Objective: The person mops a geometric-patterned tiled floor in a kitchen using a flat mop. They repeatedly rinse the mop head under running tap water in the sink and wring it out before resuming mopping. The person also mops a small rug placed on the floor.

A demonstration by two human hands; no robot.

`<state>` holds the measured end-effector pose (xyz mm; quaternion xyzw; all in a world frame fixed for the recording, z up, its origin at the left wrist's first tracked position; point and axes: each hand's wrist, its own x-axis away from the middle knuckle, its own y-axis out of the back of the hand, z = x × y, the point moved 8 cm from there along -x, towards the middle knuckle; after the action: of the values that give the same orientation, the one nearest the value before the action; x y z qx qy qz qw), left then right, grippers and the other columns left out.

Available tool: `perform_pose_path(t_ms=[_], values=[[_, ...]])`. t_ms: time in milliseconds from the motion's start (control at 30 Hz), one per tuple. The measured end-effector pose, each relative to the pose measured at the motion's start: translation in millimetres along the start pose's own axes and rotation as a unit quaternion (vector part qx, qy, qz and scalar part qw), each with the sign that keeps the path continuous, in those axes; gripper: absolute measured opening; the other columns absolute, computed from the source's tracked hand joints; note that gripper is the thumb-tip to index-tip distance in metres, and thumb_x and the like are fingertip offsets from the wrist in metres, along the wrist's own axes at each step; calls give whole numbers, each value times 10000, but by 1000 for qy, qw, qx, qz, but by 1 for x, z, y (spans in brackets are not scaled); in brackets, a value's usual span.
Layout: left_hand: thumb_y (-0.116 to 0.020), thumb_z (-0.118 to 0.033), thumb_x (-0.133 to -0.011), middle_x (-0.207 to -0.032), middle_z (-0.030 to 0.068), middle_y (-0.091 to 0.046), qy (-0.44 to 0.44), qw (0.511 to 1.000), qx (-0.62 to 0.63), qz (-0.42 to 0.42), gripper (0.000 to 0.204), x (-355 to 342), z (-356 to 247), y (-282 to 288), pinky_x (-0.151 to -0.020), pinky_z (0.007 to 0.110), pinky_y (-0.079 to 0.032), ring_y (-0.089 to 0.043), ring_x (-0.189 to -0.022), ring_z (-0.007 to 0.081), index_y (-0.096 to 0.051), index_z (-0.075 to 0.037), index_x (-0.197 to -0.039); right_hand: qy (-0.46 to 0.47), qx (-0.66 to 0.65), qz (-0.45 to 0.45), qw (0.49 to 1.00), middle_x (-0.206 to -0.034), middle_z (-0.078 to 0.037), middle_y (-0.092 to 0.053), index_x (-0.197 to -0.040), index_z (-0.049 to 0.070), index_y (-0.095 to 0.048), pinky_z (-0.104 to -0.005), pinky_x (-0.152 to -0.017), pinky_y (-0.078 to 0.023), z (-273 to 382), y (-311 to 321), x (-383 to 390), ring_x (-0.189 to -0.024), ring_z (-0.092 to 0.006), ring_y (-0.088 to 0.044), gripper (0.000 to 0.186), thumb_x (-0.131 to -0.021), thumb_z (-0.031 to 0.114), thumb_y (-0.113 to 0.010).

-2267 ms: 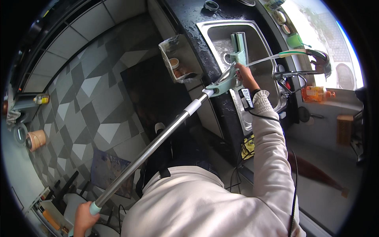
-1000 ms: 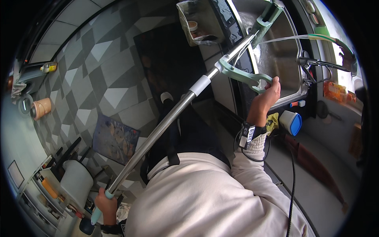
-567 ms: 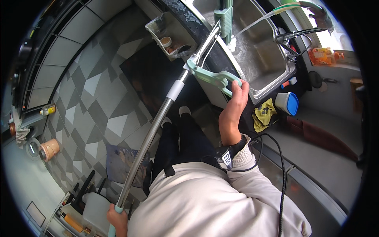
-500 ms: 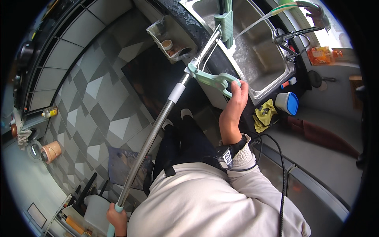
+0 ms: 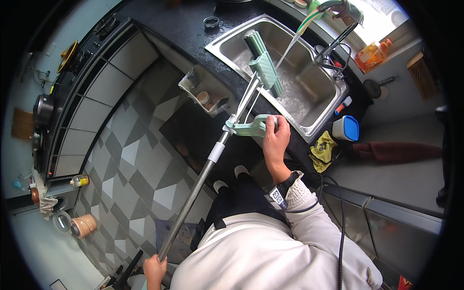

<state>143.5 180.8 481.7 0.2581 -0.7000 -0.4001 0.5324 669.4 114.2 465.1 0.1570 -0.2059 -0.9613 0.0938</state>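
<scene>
My left hand [image 5: 154,270] is wrapped round the lower end of a steel mop pole [image 5: 195,191] at the bottom of the view. My right hand [image 5: 276,142] grips the pale green lever [image 5: 246,128] partway up the mop. The green mop head [image 5: 263,67] lies tilted in the steel sink [image 5: 309,131], beside a stream of water [image 5: 287,50] running from a faucet fitted with a green-striped tube [image 5: 307,21]. Metal rods join the lever to the head across the sink's near rim.
A plastic-lined bin [image 5: 191,82] hangs at the counter's edge [image 5: 179,29]. Right of the sink are a yellow cloth [image 5: 323,152], a blue-lidded tub [image 5: 345,128] and an orange bottle [image 5: 369,55]. A stove [image 5: 72,58] runs along the left; a peach bucket [image 5: 84,224] stands on the floor.
My right hand has moved back from near the mop head onto the lever. In the last half second the view has swung, showing more counter and stove; the head remains in the sink.
</scene>
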Motion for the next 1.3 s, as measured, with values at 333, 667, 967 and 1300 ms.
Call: perform_pose_path(t_ms=[333,667,967,1300], values=[[-664,-152,-631,-585,184,-529,-11,999,-3,36,237,47,-43,65,-516,401,-424,-530,-615,384,-483,1,-636,162,286,-51,943,-624,-54,-554,-642,92,-509,-376,-498,-431,32,-39,-87,-583,-263,-555,262,-795,304,-489],[-636,-103,-646,-549,201,-475,-82,995,7,-50,228,19,-48,56,-499,431,-380,-493,-576,397,-450,27,-620,77,135,117,981,-751,-171,-592,-821,96,-565,-445,-639,-430,-46,-110,-138,-727,-363,-562,387,-883,401,-336],[-656,-171,-646,-562,206,-504,-11,998,-25,-52,252,29,-26,38,-505,433,-402,-517,-584,396,-483,10,-615,-111,88,229,963,-1231,-227,-402,-1248,118,-393,-470,-951,-267,-123,-192,-102,-1121,-411,-370,549,-766,374,-447],[-681,-165,-570,-582,188,-538,1,998,-50,-46,230,48,-18,31,-524,442,-428,-537,-598,386,-520,-16,-637,-146,233,255,927,-1122,-272,-488,-1093,-16,-515,-431,-947,-302,-108,-155,-107,-1068,-399,-449,711,-732,592,-439]])
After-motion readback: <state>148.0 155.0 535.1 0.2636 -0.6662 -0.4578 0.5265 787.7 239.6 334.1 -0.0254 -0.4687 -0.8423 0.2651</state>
